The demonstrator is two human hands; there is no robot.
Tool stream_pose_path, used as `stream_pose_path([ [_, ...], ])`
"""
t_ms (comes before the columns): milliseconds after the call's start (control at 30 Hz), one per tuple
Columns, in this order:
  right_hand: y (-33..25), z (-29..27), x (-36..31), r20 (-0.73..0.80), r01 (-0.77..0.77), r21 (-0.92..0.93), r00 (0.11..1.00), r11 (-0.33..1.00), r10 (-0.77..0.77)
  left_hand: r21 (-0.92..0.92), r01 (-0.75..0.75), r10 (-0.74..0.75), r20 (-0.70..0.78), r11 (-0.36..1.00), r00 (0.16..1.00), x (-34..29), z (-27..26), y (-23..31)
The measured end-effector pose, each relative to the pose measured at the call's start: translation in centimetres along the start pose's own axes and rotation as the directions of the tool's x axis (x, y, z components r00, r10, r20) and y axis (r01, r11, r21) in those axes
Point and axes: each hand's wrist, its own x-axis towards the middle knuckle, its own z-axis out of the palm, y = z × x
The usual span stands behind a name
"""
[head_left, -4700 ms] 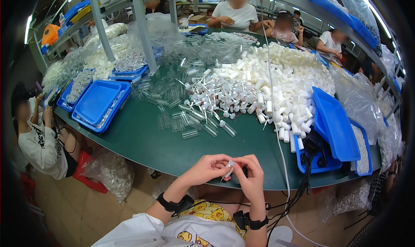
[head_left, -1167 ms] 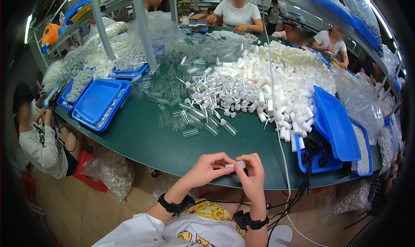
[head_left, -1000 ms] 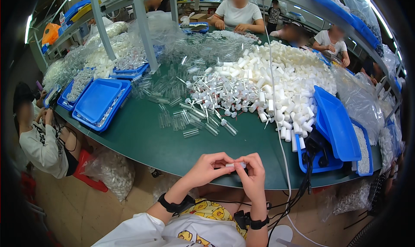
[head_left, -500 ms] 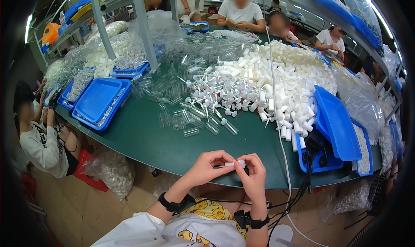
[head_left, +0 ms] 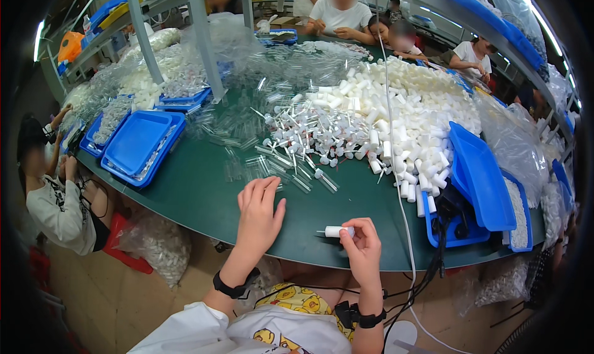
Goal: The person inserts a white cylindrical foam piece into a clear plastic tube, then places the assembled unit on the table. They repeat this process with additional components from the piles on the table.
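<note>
My left hand reaches over the green table, fingers stretched out and thumb apart. Its fingertips are at the near edge of the clear plastic tubes; whether they touch one is hidden. Between thumb and fingers my right hand holds a white cylindrical cap. A thin stem points left from this cap, and a translucent piece sits at its end by the fingers. Ahead lies a heap of white stemmed pieces with translucent round ends, beside a large pile of white caps.
Blue trays stand at the right beside black cables. A white cord hangs across the pile. More blue trays are at the left, below a grey metal post. Co-workers sit around the table, one person at the left.
My left hand has let go of the white cap and moved left and forward toward the clear tubes. The right hand keeps the cap, whose stem now shows.
</note>
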Motion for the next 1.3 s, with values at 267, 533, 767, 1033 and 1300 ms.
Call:
stream_pose_path([
  [267,-0.8,0.4,0.1,0.075,-0.137,0.257,0.990,0.957,0.121,-0.075,0.074,-0.063,0.138,0.994,0.988,-1.0,0.6,-1.1],
  [533,-0.5,0.4,-0.3,0.020,-0.014,0.223,1.000,0.975,0.010,-0.281,0.112,-0.016,0.323,0.953,0.946,-1.6,-0.8,1.4],
  [767,-0.5,0.4,-0.2,-0.034,0.031,0.248,0.999,0.968,-0.023,-0.452,0.121,0.098,0.431,0.884,0.897,-1.7,0.1,2.6],
  [1033,-0.3,0.3,-0.1,-0.055,-0.002,0.237,0.998,0.972,0.016,-0.462,0.050,0.166,0.415,0.886,0.895,-0.1,0.1,-0.4],
  [1300,-0.5,0.4,0.1,-0.061,-0.032,0.212,0.997,0.977,0.045,-0.531,0.246,0.067,0.502,0.811,0.862,0.0,-1.9,-3.7],
])
